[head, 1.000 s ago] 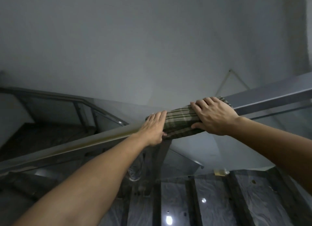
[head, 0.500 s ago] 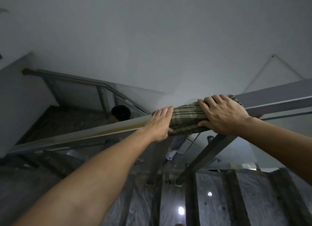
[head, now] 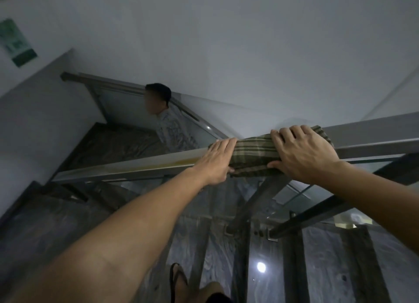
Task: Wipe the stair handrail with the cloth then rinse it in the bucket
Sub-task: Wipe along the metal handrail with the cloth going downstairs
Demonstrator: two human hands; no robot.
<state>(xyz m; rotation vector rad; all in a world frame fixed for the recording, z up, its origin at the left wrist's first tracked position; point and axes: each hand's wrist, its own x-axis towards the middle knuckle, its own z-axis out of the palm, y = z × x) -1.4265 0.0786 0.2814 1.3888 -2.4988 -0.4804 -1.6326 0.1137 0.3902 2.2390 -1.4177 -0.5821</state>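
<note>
Both hands, left hand (head: 216, 161) and right hand (head: 303, 153), clamp cloth (head: 254, 154) (green plaid) around handrail (head: 136, 166).

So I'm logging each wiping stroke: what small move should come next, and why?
Probably slide the cloth left down the rail, both hands gripping. The left hand and right hand clamp it around the rail, and a yellowish streak lies just left of it.

Two bare forearms without sleeves, hands (head: 217, 160) ringless, a dark flip-flop (head: 178, 280) on one foot.
</note>
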